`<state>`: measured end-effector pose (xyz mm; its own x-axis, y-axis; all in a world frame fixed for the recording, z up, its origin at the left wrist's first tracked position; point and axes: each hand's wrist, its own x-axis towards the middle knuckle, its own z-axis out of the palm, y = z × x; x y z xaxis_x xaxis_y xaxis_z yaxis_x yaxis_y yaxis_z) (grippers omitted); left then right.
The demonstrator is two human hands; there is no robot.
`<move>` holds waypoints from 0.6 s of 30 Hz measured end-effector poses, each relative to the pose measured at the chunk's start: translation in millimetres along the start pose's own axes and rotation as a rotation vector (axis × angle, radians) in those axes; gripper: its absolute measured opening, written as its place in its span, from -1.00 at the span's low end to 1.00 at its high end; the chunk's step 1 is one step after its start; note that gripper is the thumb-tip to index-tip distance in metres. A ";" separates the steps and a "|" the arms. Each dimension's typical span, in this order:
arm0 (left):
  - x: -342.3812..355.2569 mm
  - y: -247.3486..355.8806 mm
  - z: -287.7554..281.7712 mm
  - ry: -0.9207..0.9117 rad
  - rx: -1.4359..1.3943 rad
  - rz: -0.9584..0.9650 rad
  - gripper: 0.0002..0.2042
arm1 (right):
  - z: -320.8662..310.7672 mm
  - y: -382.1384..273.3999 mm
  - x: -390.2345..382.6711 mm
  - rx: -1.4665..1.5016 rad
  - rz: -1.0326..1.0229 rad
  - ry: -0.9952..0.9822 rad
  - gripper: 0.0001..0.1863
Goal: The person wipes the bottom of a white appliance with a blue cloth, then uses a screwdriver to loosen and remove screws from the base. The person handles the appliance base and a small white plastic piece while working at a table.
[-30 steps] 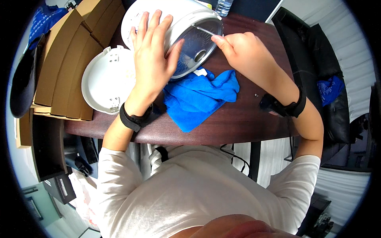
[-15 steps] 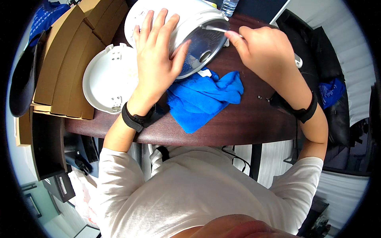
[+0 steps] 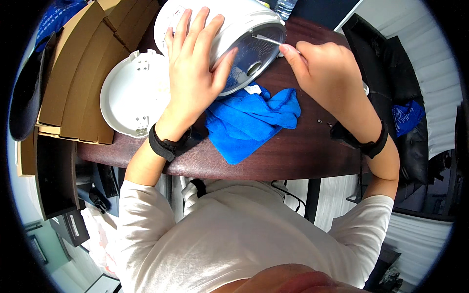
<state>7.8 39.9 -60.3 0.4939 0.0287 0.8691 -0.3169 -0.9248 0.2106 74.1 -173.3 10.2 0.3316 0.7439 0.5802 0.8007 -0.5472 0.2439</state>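
A white round appliance body (image 3: 229, 24) lies tilted on its side on a dark wooden table (image 3: 293, 151), its grey underside (image 3: 249, 56) facing me. My left hand (image 3: 193, 73) is spread flat over its white wall, fingers apart, steadying it. My right hand (image 3: 320, 68) pinches a thin metal tool (image 3: 266, 39) whose tip reaches the rim of the underside. A crumpled blue cloth (image 3: 249, 122) lies under the appliance, between my two wrists.
A white round cover plate (image 3: 129, 97) lies flat left of the appliance. Stacked brown cardboard boxes (image 3: 73, 73) sit at the far left. A dark bag or chair (image 3: 391, 88) stands to the right. Small screws (image 3: 324, 122) rest on the table near my right wrist.
The appliance has been tipped further, with its underside turned more toward my right. My right hand rose toward the rim with the thin tool. My left hand stayed spread on the body.
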 end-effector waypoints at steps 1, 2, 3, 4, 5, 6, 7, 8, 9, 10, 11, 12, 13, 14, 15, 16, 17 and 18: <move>0.9 1.8 -1.0 0.001 0.019 0.000 -0.54 | 1.0 -0.4 0.5 -0.005 -0.005 0.015 -0.56; -0.4 -0.2 0.2 0.002 0.000 0.003 -0.52 | 2.0 -0.8 0.9 -0.027 -0.016 0.023 -0.56; -1.9 -4.3 2.4 0.005 -0.019 0.006 -0.50 | 2.6 -1.0 2.0 -0.051 -0.027 0.032 -0.56; -2.4 -6.4 3.6 0.008 -0.038 0.009 -0.48 | 2.9 -1.2 2.9 -0.074 -0.038 0.041 -0.56; -1.7 -6.2 3.2 0.006 -0.033 0.011 -0.48 | 2.4 -2.1 3.1 -0.105 -0.040 0.048 -0.57; -2.0 -5.8 3.1 0.003 -0.029 0.011 -0.48 | 1.9 -3.6 2.0 -0.135 -0.041 0.053 -0.57; -2.2 -5.3 2.9 0.000 -0.026 0.011 -0.48 | 1.5 -5.1 1.2 -0.165 -0.041 0.058 -0.58; -1.3 -3.7 2.0 0.002 -0.013 0.014 -0.50 | 1.3 -6.5 0.9 -0.193 -0.044 0.068 -0.58; 0.4 -1.1 0.4 0.003 0.000 0.015 -0.52 | 1.3 -8.3 0.5 -0.218 -0.047 0.077 -0.58; 2.2 1.3 -0.8 0.003 0.013 0.016 -0.54 | 1.4 -9.5 0.3 -0.244 -0.050 0.086 -0.58; 3.9 3.3 -1.4 0.002 0.012 0.027 -0.54 | 1.6 -10.1 0.3 -0.243 -0.063 0.093 -0.58; 5.9 5.5 -1.9 0.004 0.009 0.038 -0.54 | 1.4 -10.2 0.7 -0.243 -0.077 0.100 -0.58; 6.5 6.8 -2.1 0.005 0.007 0.049 -0.54 | 1.2 -10.5 0.8 -0.244 -0.090 0.107 -0.58; 5.7 7.0 -2.0 0.004 0.008 0.049 -0.54 | 1.6 -11.4 0.3 -0.247 -0.081 0.099 -0.58; 5.5 6.6 -1.3 0.006 0.009 0.050 -0.54 | 2.4 -12.1 -0.3 -0.252 -0.071 0.093 -0.58; 5.7 6.5 -0.8 0.007 0.010 0.052 -0.54 | 2.9 -12.3 -0.9 -0.258 -0.061 0.086 -0.58; 6.6 6.8 -0.5 0.003 0.006 0.051 -0.54 | 3.2 -11.2 -1.1 -0.247 -0.063 0.089 -0.58; 6.8 7.2 -0.7 -0.002 0.006 0.049 -0.54 | 4.3 -9.7 -1.1 -0.234 -0.066 0.092 -0.58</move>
<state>8.3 33.7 -52.5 0.4792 -0.0172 0.8775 -0.3362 -0.9271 0.1654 68.1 -167.1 3.8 0.2267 0.7489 0.6227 0.6787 -0.5800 0.4505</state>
